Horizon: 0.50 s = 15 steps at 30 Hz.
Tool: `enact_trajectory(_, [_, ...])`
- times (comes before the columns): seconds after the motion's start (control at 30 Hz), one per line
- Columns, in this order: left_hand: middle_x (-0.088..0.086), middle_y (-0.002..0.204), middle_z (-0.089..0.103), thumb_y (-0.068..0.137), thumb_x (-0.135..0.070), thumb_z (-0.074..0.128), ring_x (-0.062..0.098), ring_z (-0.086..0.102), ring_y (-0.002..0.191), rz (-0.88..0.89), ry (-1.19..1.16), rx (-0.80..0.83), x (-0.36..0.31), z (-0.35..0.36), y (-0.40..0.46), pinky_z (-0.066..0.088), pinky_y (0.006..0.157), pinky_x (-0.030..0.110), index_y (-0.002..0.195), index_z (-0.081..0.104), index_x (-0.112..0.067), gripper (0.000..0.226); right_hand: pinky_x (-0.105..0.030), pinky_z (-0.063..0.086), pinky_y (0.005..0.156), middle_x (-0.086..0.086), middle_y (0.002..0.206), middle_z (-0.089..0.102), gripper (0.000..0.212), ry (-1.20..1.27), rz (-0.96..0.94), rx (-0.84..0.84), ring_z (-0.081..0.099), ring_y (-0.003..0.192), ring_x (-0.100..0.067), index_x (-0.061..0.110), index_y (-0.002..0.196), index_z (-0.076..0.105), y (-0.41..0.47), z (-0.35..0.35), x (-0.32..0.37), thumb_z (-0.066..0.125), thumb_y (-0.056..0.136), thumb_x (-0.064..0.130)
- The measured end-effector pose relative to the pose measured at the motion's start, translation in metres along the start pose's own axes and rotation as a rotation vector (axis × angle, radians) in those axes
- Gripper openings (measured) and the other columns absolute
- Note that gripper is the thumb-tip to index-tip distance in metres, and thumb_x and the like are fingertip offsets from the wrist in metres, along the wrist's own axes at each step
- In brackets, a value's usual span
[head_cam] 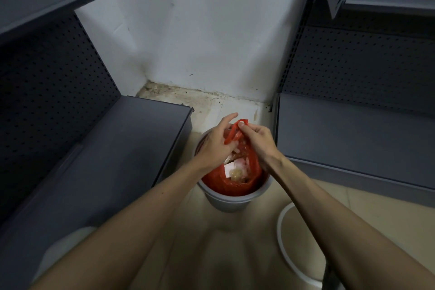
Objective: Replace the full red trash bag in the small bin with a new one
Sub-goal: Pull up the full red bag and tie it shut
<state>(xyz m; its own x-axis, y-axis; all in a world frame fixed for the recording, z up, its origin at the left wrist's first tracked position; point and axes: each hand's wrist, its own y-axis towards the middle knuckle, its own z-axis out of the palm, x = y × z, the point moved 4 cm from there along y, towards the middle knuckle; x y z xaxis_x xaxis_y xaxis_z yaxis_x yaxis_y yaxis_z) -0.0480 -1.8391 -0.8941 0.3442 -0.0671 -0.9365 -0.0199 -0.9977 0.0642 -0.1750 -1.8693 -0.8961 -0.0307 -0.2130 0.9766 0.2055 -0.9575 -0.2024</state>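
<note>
Both hands, left [217, 141] and right [256, 140], pinch crinkly red bag [235, 182] handles above the round grey bin [231, 200].

- I see the red trash bag [244, 179] sitting inside the small bin [231, 199], directly beneath my two hands, still open at the top and stuffed with crumpled paper and scraps.
- Its red handle loops [236, 130] are drawn upward and gathered between my hands, pinched at the fingertips of both.
- The small bin is round, pale grey, upright on the floor, just below and ahead of my wrists, with the bag bulging over its rim.
</note>
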Motion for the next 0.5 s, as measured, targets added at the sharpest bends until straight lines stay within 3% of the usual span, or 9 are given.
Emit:
enact_trajectory(0.07, [0.000,0.119,0.064,0.091,-0.004,0.066,0.019,0.072,0.091,-0.044,-0.025,-0.015,0.005,0.000,-0.002,0.060,0.079,0.028,0.146,0.037,-0.024,0.065,-0.047,0.054,0.064,-0.027,0.069,0.066,0.031,0.019,0.004,-0.003,0.060,0.063,-0.032,-0.009,0.091,0.069,-0.002,-0.001,0.000,0.052,0.098,0.016])
enact_trajectory(0.13, [0.001,0.117,0.069,0.090,-0.016,0.070,0.015,0.072,0.091,-0.101,0.021,-0.050,0.012,-0.003,-0.004,0.058,0.087,0.034,0.134,0.049,-0.018,0.049,-0.037,0.052,0.058,-0.008,0.053,0.063,0.029,0.048,0.023,-0.026,0.059,0.051,-0.023,-0.004,0.090,0.070,-0.003,-0.003,0.000,0.049,0.099,0.014])
enact_trajectory(0.2, [0.002,0.092,0.077,0.092,-0.023,0.067,0.013,0.073,0.080,-0.115,0.087,-0.057,0.014,-0.006,-0.006,0.058,0.086,0.038,0.110,0.070,-0.012,0.021,-0.034,0.053,0.058,-0.002,0.051,0.062,0.029,0.066,0.066,-0.057,0.061,0.051,-0.018,-0.005,0.099,0.070,-0.004,-0.006,-0.002,0.048,0.099,0.014])
enact_trajectory(0.27, [0.001,0.071,0.075,0.095,-0.025,0.063,0.016,0.072,0.070,-0.095,0.118,-0.068,0.012,-0.006,-0.009,0.059,0.081,0.042,0.087,0.077,-0.011,0.021,-0.035,0.054,0.060,-0.010,0.059,0.064,0.032,0.076,0.107,-0.065,0.062,0.057,-0.021,-0.008,0.102,0.069,-0.005,-0.006,-0.004,0.049,0.096,0.016])
enact_trajectory(0.37, [0.003,0.067,0.074,0.096,-0.019,0.060,0.017,0.070,0.064,-0.066,0.143,-0.086,0.007,-0.002,-0.009,0.058,0.073,0.031,0.082,0.077,-0.008,0.026,-0.043,0.047,0.063,-0.021,0.067,0.054,0.034,0.121,0.146,0.000,0.055,0.058,-0.030,-0.011,0.094,0.066,-0.010,0.003,-0.006,0.055,0.084,0.019])
enact_trajectory(0.43, [0.008,0.070,0.074,0.097,-0.015,0.058,0.016,0.069,0.064,-0.048,0.165,-0.079,0.005,0.003,-0.008,0.053,0.065,0.017,0.086,0.077,-0.004,0.025,-0.042,0.047,0.059,-0.019,0.061,0.052,0.025,0.094,0.111,0.037,0.053,0.053,-0.027,-0.006,0.092,0.065,-0.012,0.009,-0.007,0.058,0.089,0.018])
enact_trajectory(0.5, [0.009,0.072,0.074,0.098,-0.015,0.057,0.017,0.069,0.065,-0.041,0.166,-0.067,0.004,0.005,-0.008,0.051,0.062,0.010,0.089,0.076,-0.004,0.024,-0.037,0.050,0.054,-0.017,0.058,0.053,0.031,0.082,0.070,0.025,0.053,0.047,-0.025,-0.011,0.094,0.064,-0.012,0.008,-0.010,0.056,0.096,0.019])
